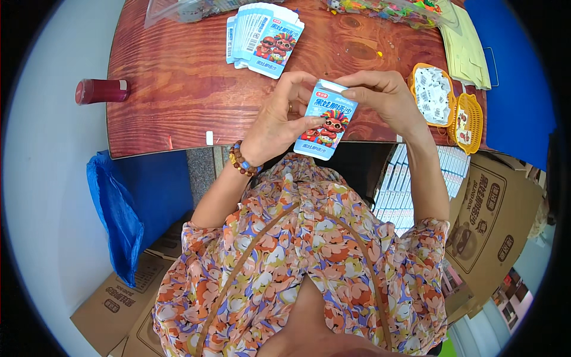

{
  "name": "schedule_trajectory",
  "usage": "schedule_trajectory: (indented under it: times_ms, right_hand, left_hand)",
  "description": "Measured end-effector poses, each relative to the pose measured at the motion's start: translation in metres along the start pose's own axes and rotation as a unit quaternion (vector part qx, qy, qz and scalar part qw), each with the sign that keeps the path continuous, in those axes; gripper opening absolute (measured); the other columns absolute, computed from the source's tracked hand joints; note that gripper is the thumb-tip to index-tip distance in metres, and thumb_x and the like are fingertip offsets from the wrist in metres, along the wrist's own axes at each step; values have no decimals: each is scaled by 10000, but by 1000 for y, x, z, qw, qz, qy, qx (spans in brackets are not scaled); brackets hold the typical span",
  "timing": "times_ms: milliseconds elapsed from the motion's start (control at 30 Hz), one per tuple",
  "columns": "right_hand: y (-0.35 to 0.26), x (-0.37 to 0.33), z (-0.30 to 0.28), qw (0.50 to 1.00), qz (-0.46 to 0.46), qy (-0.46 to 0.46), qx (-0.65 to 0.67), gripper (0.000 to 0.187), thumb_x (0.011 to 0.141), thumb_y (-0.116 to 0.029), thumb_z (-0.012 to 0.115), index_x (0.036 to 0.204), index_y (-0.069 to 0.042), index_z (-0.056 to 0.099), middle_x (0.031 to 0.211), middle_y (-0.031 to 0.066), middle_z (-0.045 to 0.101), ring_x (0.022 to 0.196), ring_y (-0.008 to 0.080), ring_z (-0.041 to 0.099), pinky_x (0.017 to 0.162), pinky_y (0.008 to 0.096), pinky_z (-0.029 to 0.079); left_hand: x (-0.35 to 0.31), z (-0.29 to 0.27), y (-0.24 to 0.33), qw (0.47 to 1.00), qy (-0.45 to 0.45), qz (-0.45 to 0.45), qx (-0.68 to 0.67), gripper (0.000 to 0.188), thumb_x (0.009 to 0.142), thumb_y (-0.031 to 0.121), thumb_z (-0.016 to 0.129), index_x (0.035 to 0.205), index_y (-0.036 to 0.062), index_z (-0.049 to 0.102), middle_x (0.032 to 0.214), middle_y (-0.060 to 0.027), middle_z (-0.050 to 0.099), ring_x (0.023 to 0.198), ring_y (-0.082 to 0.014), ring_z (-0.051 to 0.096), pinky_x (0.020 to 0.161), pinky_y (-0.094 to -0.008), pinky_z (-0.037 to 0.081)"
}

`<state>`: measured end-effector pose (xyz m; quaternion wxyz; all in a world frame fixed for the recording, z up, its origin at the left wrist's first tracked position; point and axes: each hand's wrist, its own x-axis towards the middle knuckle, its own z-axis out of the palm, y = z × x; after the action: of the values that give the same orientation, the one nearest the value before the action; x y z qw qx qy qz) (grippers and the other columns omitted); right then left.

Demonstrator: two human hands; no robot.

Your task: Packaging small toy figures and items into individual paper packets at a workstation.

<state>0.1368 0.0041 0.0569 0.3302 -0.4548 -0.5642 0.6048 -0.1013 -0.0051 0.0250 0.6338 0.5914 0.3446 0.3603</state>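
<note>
Over the near edge of the reddish-brown wooden tabletop [178, 77], the left hand's [275, 122] grip pinches a light-blue printed cardboard box [331, 130]; the right hand's [389, 100] grip pinches its top edge. Beyond lie fanned light-blue boxes [279, 50]; rightward, a yellow plastic basket [411, 82]; leftward, a dark-red bottle [102, 91].

Fanned blue cartons [279, 47], two yellow baskets [474, 110] and clear tubs [157, 14] sit on the reddish wood-grain table [172, 83].

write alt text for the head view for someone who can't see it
A person's left hand holds a light-blue carton while the right hand touches its top, at a reddish wooden table. Similar cartons lie fanned beyond it; yellow baskets stand right.
</note>
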Motion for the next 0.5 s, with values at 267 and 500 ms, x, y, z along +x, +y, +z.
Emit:
schedule_trajectory:
  times_ms: [267,500]
  right_hand:
    - [-8,-3,6,990,8,31,-140,226,923,-60,675,1132,6,730,980,64,762,895,85,681,816,242,545]
    - [-21,0,11,962,2,14,-273,219,910,-54,678,1112,16,724,959,103,765,885,99,697,793,269,557]
  left_hand:
    - [1,3,-5,997,12,-20,68,652,789,10,783,1318,52,402,946,-108,654,798,-180,675,715,-306,553]
    - [2,0,-9,996,16,-28,88,675,775,24,795,1328,51,409,941,-119,656,827,-209,687,728,-326,558]
